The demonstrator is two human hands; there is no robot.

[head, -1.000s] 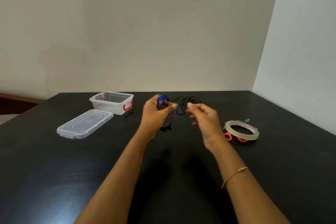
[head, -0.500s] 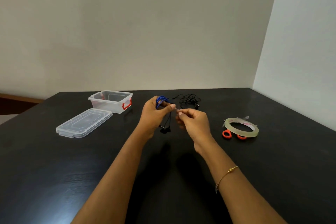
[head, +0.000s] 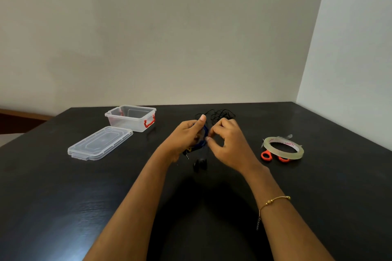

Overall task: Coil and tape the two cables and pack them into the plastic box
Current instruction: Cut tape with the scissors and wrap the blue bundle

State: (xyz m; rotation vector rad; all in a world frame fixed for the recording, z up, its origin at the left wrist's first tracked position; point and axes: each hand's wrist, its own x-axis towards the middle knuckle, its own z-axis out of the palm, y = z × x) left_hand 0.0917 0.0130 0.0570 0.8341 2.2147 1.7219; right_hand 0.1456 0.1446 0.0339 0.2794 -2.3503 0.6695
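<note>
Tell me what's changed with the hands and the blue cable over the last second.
The right hand came in from apart to the blue cable coil and now works at it with curled fingertips, seemingly pressing tape on. The left hand kept its grip on the coil, thumb now raised. The plastic box, lid, tape roll, scissors and black cable stayed put.

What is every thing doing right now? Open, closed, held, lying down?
plastic box: open, empty.
lid: off, flat beside the box.
blue cable: coiled, held by left hand.
right hand: pinching at the coil.
black cable: loose, uncoiled.
tape roll: lying on scissors.
</note>
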